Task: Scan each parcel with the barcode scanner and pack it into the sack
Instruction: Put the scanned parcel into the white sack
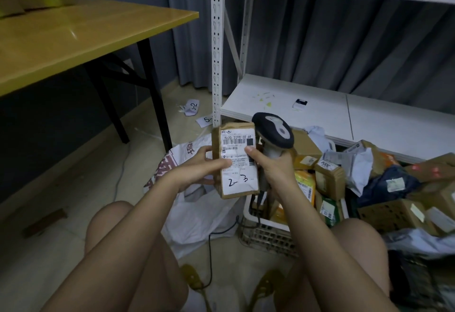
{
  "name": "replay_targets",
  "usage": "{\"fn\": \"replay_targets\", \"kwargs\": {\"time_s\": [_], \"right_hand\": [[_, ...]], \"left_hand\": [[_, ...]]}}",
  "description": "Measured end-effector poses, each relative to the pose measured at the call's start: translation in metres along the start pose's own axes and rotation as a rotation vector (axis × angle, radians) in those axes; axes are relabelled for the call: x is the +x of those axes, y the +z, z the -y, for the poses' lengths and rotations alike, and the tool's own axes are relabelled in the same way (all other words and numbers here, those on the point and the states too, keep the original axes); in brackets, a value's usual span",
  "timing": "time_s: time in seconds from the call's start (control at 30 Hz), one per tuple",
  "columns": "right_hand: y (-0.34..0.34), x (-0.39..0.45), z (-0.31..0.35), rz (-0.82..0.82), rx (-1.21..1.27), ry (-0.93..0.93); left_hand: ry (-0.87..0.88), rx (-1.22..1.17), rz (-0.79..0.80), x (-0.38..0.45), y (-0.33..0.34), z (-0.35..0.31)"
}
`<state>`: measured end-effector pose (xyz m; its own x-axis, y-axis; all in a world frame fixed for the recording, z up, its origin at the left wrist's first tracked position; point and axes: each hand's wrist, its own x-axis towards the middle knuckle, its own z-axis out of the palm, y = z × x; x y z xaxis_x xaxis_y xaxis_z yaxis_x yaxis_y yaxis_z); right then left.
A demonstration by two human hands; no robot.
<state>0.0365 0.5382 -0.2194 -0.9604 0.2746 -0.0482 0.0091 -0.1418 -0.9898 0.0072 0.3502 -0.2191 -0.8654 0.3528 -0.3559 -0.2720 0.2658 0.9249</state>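
Note:
A small brown cardboard parcel (pixel 237 161) with a white label marked "2-3" is held upright at the centre. My left hand (pixel 197 167) grips its left edge, thumb lying across the label. My right hand (pixel 270 166) holds the grey and black barcode scanner (pixel 273 130) by its handle, and its thumb presses on the parcel's right edge. The scanner head rises just behind the parcel's top right corner. A white sack (pixel 199 215) with red print lies crumpled on the floor below the parcel.
A white slotted basket (pixel 268 235) at the right holds several parcels, with more boxes and bags heaped further right (pixel 384 188). A white shelf unit (pixel 290 105) stands behind, a yellow table (pixel 73 38) at the left. The scanner cable (pixel 211 257) trails between my knees.

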Motion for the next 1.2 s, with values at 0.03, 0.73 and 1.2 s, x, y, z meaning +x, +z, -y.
{"fn": "replay_targets", "kwargs": {"time_s": [0.03,0.73,1.2], "right_hand": [[0.000,0.001,0.001,-0.009,-0.034,0.004],[-0.001,-0.043,-0.007,0.203,-0.275,0.031],[0.001,-0.023,-0.026,0.029,-0.161,0.221]], "left_hand": [[0.009,-0.003,-0.031,0.001,0.002,0.002],[0.129,-0.068,-0.358,0.028,-0.008,0.015],[0.096,-0.153,-0.418,0.030,-0.018,0.038]]}}
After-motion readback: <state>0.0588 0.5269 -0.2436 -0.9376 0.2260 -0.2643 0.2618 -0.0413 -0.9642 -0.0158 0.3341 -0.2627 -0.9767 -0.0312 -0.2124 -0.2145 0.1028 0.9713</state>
